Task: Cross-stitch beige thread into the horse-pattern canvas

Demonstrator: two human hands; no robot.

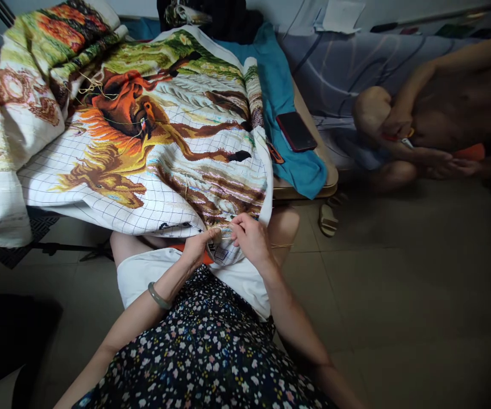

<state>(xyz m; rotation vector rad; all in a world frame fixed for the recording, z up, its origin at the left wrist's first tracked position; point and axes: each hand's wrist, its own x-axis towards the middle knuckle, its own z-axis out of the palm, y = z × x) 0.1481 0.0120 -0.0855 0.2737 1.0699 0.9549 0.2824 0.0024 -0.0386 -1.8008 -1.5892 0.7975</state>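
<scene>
A large cross-stitch canvas (152, 130) with a horse design in orange, brown and green drapes from a table down onto my lap. My left hand (198, 247) pinches the canvas's lower edge from below, thumb on top; a green bangle (159, 296) circles that wrist. My right hand (250, 238) is closed in a pinch on the same edge, right beside the left hand's thumb. Whether a needle is between its fingers is too small to see. Thin yellow thread (282, 245) runs by my knee.
A dark phone (296, 132) lies on a teal cloth (279, 96) over the table edge. Another person (437, 125) sits on the tiled floor at the right, by a grey-blue bed sheet. A sandal (327, 218) lies under the table. A dark stand sits at the left.
</scene>
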